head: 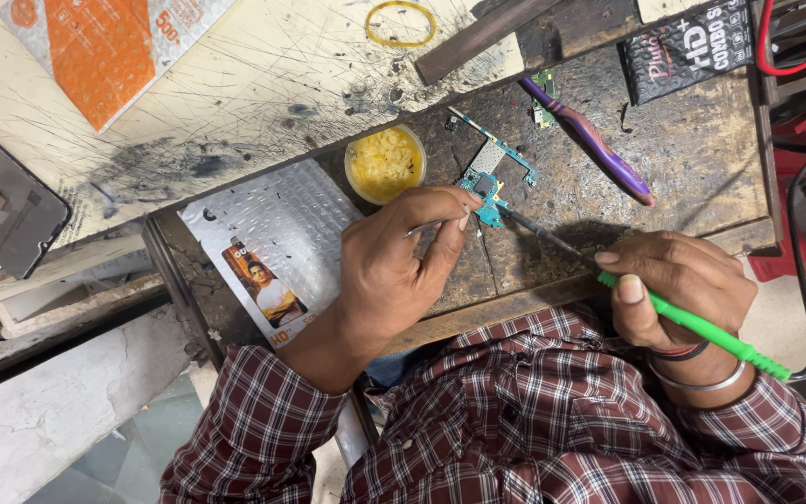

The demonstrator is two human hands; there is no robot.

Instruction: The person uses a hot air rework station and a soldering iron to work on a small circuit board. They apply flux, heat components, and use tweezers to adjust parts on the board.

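The right hand [678, 280] is gripping a green-handled soldering iron [692, 322], its tip touching the circuit board [489, 182], while the left hand [398, 261], at nine o'clock, is pinching tweezers [426, 227].

A worn wooden workbench [692, 159] fills the upper right, its dark top scarred, stained and gouged. Beside it to the left lies a pale board [263, 75], crossed all over with fine cuts and smudged with black marks. A dark wooden strip [478, 37] lies slantwise at the top edge. Below the bench on the left, rough grey concrete ledges [67, 392] step down toward a floor of pale greenish tiles [142, 439]. At the far right, red and black cables [799, 233] hang along a red frame [795, 261]. The light is soft and even, throwing only a faint shadow on the bench top.
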